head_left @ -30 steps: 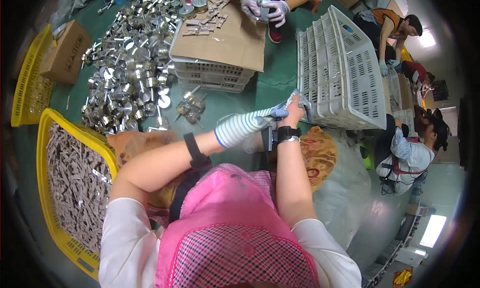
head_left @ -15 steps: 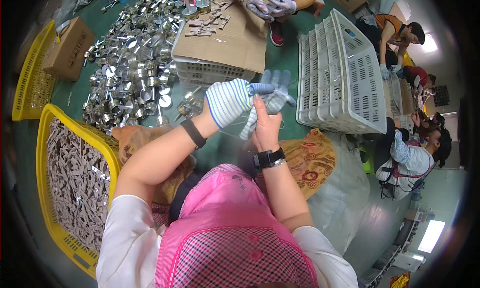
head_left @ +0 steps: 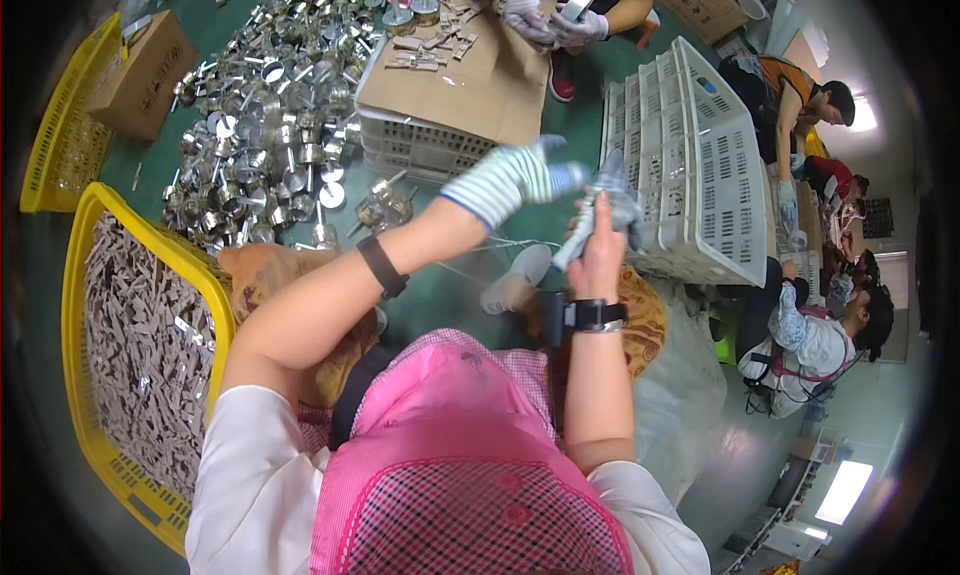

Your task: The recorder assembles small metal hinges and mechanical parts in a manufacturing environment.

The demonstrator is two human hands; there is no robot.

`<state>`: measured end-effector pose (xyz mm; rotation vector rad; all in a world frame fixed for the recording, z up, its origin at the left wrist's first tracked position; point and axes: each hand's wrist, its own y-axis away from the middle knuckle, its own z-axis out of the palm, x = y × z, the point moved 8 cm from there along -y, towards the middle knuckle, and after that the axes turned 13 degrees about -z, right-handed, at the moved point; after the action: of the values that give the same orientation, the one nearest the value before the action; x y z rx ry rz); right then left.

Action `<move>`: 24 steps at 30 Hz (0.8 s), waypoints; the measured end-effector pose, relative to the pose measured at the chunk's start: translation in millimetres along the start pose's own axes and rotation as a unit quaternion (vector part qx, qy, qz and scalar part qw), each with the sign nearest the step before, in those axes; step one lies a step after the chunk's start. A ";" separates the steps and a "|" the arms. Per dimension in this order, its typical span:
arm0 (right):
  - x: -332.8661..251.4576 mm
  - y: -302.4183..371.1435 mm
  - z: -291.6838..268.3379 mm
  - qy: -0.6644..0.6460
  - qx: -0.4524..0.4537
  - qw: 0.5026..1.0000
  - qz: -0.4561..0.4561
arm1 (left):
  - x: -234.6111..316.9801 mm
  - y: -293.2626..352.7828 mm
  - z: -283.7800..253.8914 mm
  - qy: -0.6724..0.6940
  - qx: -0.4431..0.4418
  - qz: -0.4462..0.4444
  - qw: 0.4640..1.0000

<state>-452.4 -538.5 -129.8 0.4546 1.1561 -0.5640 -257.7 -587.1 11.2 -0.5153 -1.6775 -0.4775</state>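
Observation:
My left hand (head_left: 515,185) wears a white glove with blue and green stripes. Its fingers point right, thumb apart, slightly blurred, with nothing seen between them. My bare right hand (head_left: 598,253) grips a second, grey-blue glove (head_left: 620,207) by its cuff, thumb on top; the glove's fingers stick up and away from me. A small gap lies between the left fingertips and that glove. Thin pale threads (head_left: 505,243) run across below my hands.
A yellow crate (head_left: 222,315) of grey-brown strips stands at left, with metal parts with stems (head_left: 270,135) heaped beyond it. Cardboard (head_left: 470,85) covers a white crate ahead; stacked crates (head_left: 690,155) stand at right. Across from me, a co-worker's gloved hands (head_left: 545,20) hold a tape roll (head_left: 578,3).
My hands have come apart, and the right one has moved right with the glove. The left hand no longer touches that glove. The view has shifted slightly.

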 end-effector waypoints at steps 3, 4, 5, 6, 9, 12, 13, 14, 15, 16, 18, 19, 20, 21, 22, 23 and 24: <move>43.9 39.4 37.1 -0.186 -0.062 0.974 0.109 | -41.1 -14.5 -6.1 -0.426 0.236 0.219 0.845; 47.2 50.5 57.9 -0.251 -0.076 0.952 0.157 | -45.7 -16.5 14.5 -0.475 0.208 0.196 0.832; 49.5 64.1 77.2 -0.315 -0.089 0.922 0.208 | -52.3 -12.6 38.2 -0.525 0.178 0.167 0.815; 58.4 68.9 81.2 -0.248 -0.122 0.935 0.224 | -86.8 -4.4 51.9 -0.260 0.050 0.163 0.950; 73.6 53.8 61.9 -0.215 -0.097 0.943 0.235 | -106.3 7.0 72.3 -0.291 -0.003 0.191 0.938; 57.4 28.4 19.4 -0.147 0.029 0.975 0.165 | -100.8 14.6 80.0 -0.282 -0.065 0.232 0.929; 54.0 4.4 -14.2 -0.144 0.033 0.982 0.122 | -96.9 16.8 80.5 -0.279 -0.077 0.236 0.928; 44.6 -7.4 -33.4 -0.187 0.041 0.973 0.127 | -110.4 18.1 86.7 -0.288 -0.185 0.165 0.925; 20.5 -11.4 -42.3 -0.133 0.013 0.986 0.101 | -126.5 24.4 91.9 -0.290 -0.293 0.096 0.906; -10.4 -7.1 -44.8 -0.121 -0.009 0.989 0.079 | -133.5 24.0 79.9 -0.274 -0.279 0.066 0.918; -51.6 -10.6 -66.3 -0.073 -0.077 0.993 0.056 | -139.8 19.8 51.1 -0.435 -0.218 0.027 0.873; -73.5 2.0 -58.1 -0.021 -0.084 0.994 0.059 | -143.8 15.8 37.1 -0.563 -0.160 0.026 0.811; -89.0 16.2 -48.8 -0.034 -0.162 0.983 0.081 | -132.8 19.8 24.8 -0.567 -0.065 0.102 0.815; -101.6 26.1 -30.9 -0.071 -0.245 0.964 0.072 | -115.2 23.7 20.9 -0.494 -0.041 0.155 0.855; -108.6 29.6 -19.8 -0.150 -0.283 0.945 0.069 | -109.8 24.6 22.8 -0.399 -0.078 0.124 0.905; -113.6 29.0 -7.3 -0.230 -0.323 0.915 0.069 | -103.3 26.6 22.3 -0.301 -0.110 0.089 0.943; -105.6 9.1 -16.5 -0.236 -0.269 0.933 0.033 | -88.3 26.0 23.3 -0.304 -0.106 0.094 0.942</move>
<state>-489.5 -502.4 -35.8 -0.1169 0.7794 -0.2549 -248.5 -558.8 -79.0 -1.0523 -2.1456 -0.3792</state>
